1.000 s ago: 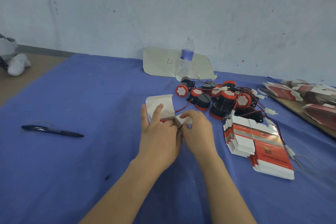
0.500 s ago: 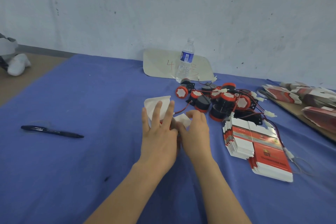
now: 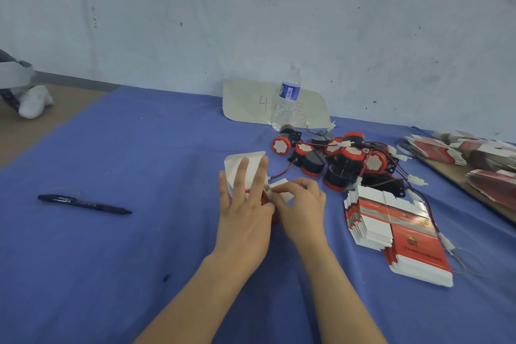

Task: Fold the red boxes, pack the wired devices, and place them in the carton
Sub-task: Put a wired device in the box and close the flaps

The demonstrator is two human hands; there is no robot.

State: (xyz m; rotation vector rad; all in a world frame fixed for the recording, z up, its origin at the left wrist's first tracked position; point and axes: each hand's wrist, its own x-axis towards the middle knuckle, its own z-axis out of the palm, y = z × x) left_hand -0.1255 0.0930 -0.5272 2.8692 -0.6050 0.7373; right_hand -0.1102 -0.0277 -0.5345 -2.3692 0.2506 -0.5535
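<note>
A half-folded box [image 3: 234, 167] is seen at the middle of the blue cloth [image 3: 139, 246], largely covered by both hands. Its white lid flap stands open toward 12 o'clock, and a little red shows between the hands. The left hand [image 3: 245, 212] is laid over the box from 6 o'clock, fingers straight and spread against the lid flap, with nothing gripped. The right hand [image 3: 300, 204] is set against it at 3 o'clock, fingers curled, and a small white side flap [image 3: 279, 184] is pinched at its fingertips. A red wire [image 3: 282, 172] is seen leading from beside the fingers toward 2 o'clock, where a heap of black-and-red devices [image 3: 343, 159] lies near. At 4 o'clock of the box a stack [image 3: 391, 229] of flat boxes is laid, apart from the right hand. A bottle [image 3: 287, 98] stands upright at 1 o'clock, beyond the heap and in front of a pale card [image 3: 245, 103] by the wall. A pen [image 3: 83, 204] lies well apart at 9 o'clock. More flat boxes are piled on a board [image 3: 458, 176] far out at 3 o'clock.
</note>
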